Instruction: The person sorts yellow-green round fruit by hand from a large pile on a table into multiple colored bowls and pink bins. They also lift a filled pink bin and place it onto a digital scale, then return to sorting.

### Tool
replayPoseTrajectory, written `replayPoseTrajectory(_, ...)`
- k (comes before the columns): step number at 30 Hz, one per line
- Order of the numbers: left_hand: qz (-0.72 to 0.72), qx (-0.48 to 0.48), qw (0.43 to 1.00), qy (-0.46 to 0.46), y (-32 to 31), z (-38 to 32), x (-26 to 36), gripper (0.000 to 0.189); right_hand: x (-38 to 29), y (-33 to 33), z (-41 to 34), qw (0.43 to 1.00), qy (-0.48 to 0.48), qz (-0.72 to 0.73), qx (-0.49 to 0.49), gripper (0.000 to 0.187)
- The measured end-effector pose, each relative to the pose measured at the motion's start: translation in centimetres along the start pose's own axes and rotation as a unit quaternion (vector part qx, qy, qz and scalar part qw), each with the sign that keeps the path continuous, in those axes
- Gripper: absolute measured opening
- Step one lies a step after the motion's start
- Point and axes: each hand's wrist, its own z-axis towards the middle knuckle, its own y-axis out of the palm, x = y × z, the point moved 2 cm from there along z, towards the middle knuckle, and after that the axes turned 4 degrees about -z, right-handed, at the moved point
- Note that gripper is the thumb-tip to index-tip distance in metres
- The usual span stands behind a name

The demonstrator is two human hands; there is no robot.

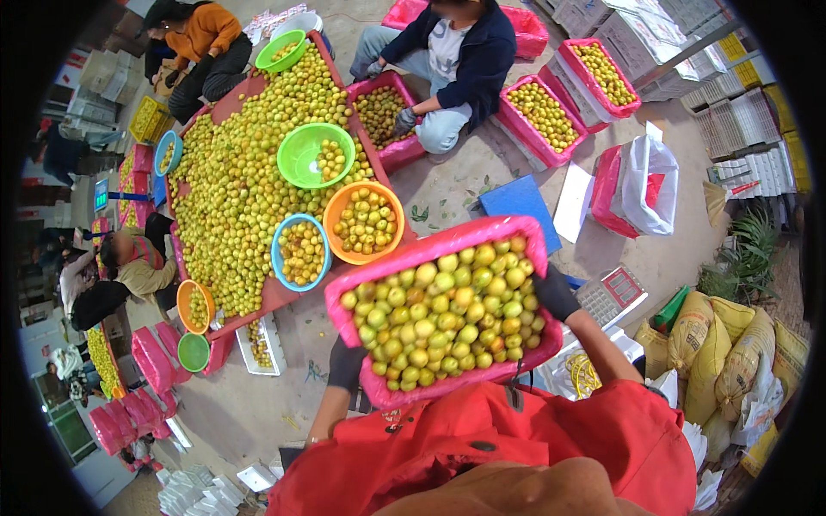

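A crate lined with pink plastic (435, 235) and filled with green-yellow fruits (445, 309) is held up in front of my red garment. My left hand (347, 366), in a dark glove, grips its left end. At its right end, my right hand (555, 293), also dark-gloved, holds the side. Beyond the crate is a red sorting table (284, 298) heaped with similar fruits. On it stand a green basin (293, 151), an orange basin (329, 222) and a blue basin (276, 255), each with fruits inside. The fingers under the crate are partly hidden.
A digital scale (610, 298) and a blue platform (519, 203) lie to the right. A seated person (452, 71) reaches into a pink-lined crate (413, 151) beyond the table. Filled crates (516, 138) stand behind, a white-lined crate (629, 187) right, and sacks (710, 355) lower right.
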Motion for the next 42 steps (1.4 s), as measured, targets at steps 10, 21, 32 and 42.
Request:
replayPoseTrajectory(10, 0.108, -0.114, 0.982, 0.100, 14.9, 16.8, 2.8, 0.064, 9.6, -13.1, 7.7, 0.988, 0.121, 0.049, 0.087, 0.045)
replayPoseTrajectory(21, 0.253, -0.133, 0.954, 0.093, 33.1, 34.9, 1.9, 0.057, 28.6, -19.8, 19.8, 0.947, 0.240, 0.197, 0.084, 0.043)
replayPoseTrajectory(32, 0.372, -0.125, 0.920, -0.005, 48.1, 47.3, -8.1, 0.061, 45.6, -24.3, 26.8, 0.946, 0.275, 0.124, 0.122, 0.043)
replayPoseTrajectory(42, 0.411, -0.110, 0.901, -0.082, 52.8, 51.4, -16.2, 0.059, 60.3, -19.4, 30.2, 0.931, 0.331, 0.037, 0.150, 0.041)
